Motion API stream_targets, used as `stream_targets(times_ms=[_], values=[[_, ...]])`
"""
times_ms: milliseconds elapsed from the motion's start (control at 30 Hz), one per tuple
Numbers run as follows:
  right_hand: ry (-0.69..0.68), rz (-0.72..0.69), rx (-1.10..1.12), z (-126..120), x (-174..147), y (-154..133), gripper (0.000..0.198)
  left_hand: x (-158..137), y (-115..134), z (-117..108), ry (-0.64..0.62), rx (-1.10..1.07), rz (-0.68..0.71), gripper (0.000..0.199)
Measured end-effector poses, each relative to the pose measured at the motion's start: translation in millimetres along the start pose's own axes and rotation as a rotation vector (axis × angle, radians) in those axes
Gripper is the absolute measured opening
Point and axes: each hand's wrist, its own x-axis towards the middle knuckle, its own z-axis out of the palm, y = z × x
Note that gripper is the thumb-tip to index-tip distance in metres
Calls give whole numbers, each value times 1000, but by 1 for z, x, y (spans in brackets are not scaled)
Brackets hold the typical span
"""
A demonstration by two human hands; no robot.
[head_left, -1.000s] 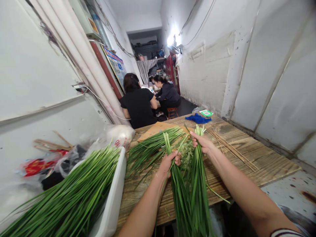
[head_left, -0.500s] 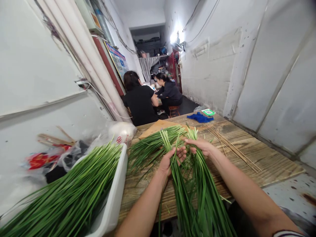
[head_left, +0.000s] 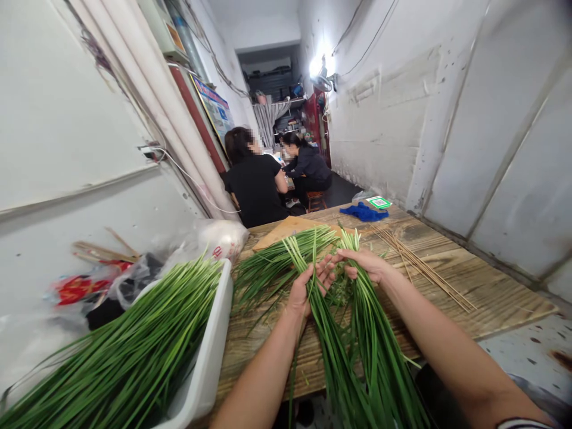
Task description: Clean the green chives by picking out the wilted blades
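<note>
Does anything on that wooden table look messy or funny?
A bit. Green scraps lie strewn on the table between the held bunches, and one of the sticks slants away from the rest. The blue cloth is crumpled, not folded.

The bottom edge cuts off 2 green bundles

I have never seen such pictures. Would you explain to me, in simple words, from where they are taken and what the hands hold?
There is no machine, only a person whose head-worn camera looks forward and down; every picture comes from it. The bare left hand holds a bunch of long green stalks; the right hand holds another bunch. On the wooden table lie more stalks, thin sticks, a blue cloth and a green-and-white card. To the left, a white tub holds similar stalks.
</note>
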Motion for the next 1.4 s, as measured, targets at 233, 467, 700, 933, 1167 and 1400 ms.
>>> stream_targets(times_ms=[233, 467, 700, 933, 1167, 1400], values=[[-17, 48, -76, -2, 6, 9, 29, -3, 3, 2, -118, -39, -31, 17], [-35, 25, -63, -5, 10, 15, 28, 1, -1, 6, -3, -36, 35, 17], [116, -29, -7, -7, 16, 15, 23, 2, -4, 8, 59, 5, 37, 21], [122, -41, 21, -7, 13, 10, 29, 5, -8, -3, 146, 194, 87, 23], [-26, -91, 99, -4, 11, 11, 31, 1, -6, 2, 172, 249, -85, 15], [8, 7, 122, -1, 11, 15, 26, -2, -12, 6, 165, 287, -224, 14]])
